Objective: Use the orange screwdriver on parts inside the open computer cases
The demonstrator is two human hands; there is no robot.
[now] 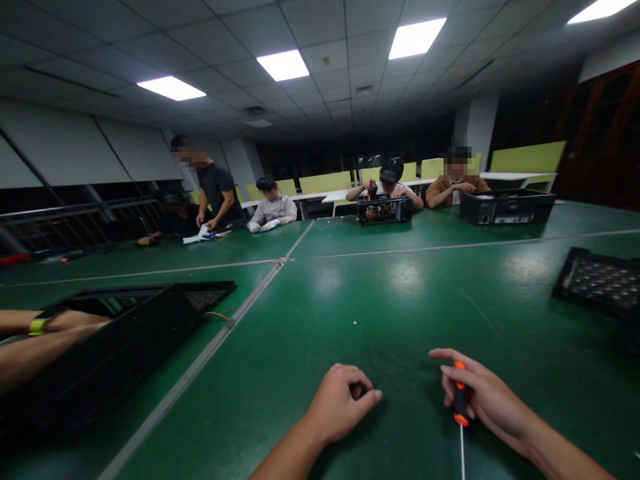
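A screwdriver (461, 395) with a black and orange handle is held in my right hand (493, 400), its thin metal shaft pointing back toward me. The index finger of that hand sticks out to the left, off the handle. To the left, my left hand (345, 403) rests low at the green tabletop (380, 293), its fingers loosely curled and the thumb pointing right. I see nothing between its fingers. A gap of bare tabletop lies between the two hands, which do not touch.
At left, another person's arms (65, 333) reach into a black computer case (150, 340). A dark meshed part (600, 280) lies at the right. Across the table, several people sit or stand, with an open case (384, 210) and a black bin (507, 208) before them.
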